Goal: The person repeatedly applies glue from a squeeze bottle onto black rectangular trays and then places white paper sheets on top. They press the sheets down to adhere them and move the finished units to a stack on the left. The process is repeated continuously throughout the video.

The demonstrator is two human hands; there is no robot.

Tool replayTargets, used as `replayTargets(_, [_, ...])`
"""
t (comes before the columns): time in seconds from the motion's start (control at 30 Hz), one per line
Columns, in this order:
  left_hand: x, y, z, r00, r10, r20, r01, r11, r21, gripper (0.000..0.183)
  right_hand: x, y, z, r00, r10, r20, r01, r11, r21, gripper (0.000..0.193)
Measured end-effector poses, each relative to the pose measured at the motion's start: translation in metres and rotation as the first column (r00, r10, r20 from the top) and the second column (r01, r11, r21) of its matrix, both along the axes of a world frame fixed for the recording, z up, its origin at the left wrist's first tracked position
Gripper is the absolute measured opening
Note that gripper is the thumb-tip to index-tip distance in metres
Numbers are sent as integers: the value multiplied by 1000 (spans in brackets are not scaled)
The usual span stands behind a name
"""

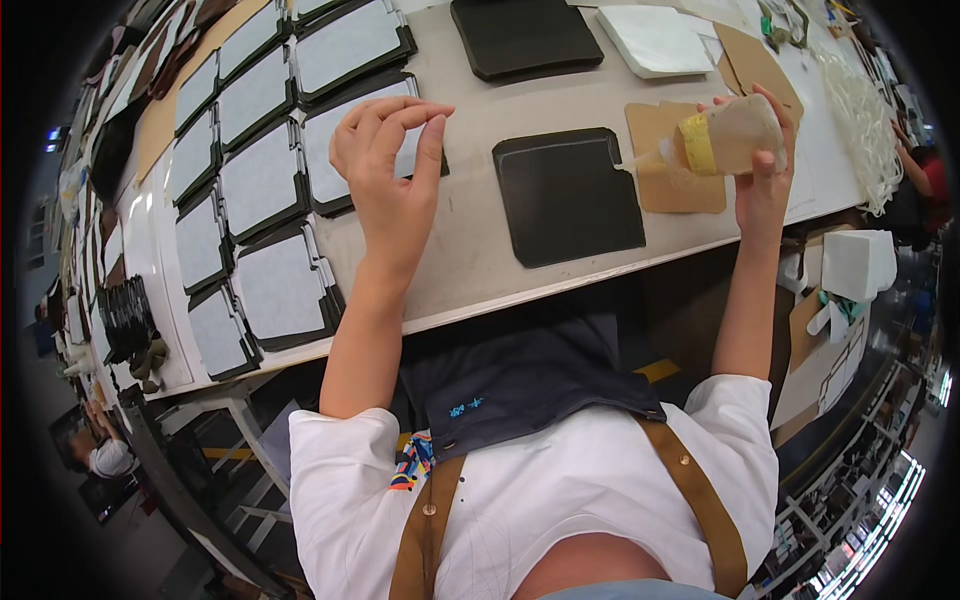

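Observation:
My right hand (768,165) grips a translucent squeeze bottle (745,135) with a yellow band (697,143) round its neck end. The bottle lies tilted on its side in the air, its thin nozzle pointing left to the edge of a black flat panel (570,195) with a notched upper right corner. Whether the nozzle touches the panel I cannot tell. Left of that panel my left hand (385,150) is raised over rows of pieces, its fingers curled and thumb tip close to the index fingertip. Nothing shows between them. Below it is a white-faced, black-edged piece (335,130).
Several white-faced, black-edged pieces (262,180) overlap in rows on the left. A black stack (525,38) and a white stack (655,42) stand at the back. Brown card (680,190) lies under the bottle. Pale strips (860,130) hang at the right edge.

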State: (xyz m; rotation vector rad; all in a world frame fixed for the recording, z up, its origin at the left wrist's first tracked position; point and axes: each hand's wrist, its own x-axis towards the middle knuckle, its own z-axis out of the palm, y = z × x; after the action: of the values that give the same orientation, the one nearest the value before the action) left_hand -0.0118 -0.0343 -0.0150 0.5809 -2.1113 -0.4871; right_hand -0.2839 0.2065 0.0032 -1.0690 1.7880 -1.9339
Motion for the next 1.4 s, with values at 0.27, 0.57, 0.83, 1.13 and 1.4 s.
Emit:
replayTargets(0.27, [-1,-2,-5,999,-14,-34,14,1000,20,5,9,6,3,999,-13,-31,13,1000,18,105])
replayTargets(0.57, [-1,0,0,1000,-7,6,7,1000,-2,8,5,18,3,997,-34,-68,34,999,-2,105])
replayTargets(0.83, [-1,-2,-4,1000,-15,-25,16,1000,27,6,8,27,4,1000,-25,-9,25,999,36,109])
replayTargets(1.13, [-1,-1,-4,1000,-14,-23,15,999,44,6,13,35,1,999,-24,29,23,999,27,110])
replayTargets(1.4, [-1,-2,-4,1000,-11,-19,12,999,41,7,14,29,0,999,12,48,-14,999,30,108])
